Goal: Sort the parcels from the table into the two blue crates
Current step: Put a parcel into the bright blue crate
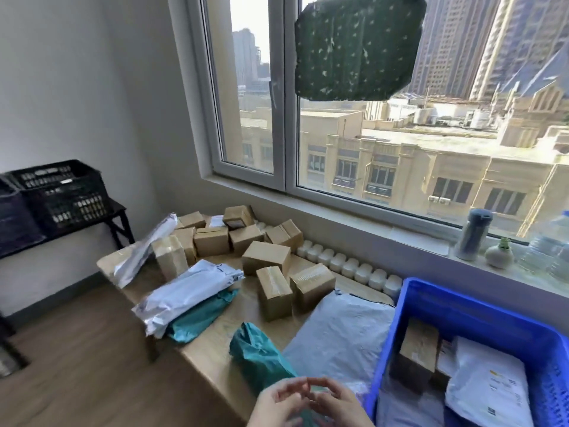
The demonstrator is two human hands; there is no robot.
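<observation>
Though the worktop [215, 340] is crowded with parcels, sorting looks barely begun.
One blue crate [400, 318] holds a box [418, 349] and a white mailer [486, 383] — the second crate is out of view. Many boxes [266, 257] and bags [187, 291] wait. The left hand [277, 405] and right hand [338, 405] meet, fingers curled on a teal bag [261, 355] at the near edge.

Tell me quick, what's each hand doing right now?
Left hand: fingers curled over the teal mailer; grip cannot be told.
Right hand: fingers curled, tips near the left's; grip cannot be told.
</observation>
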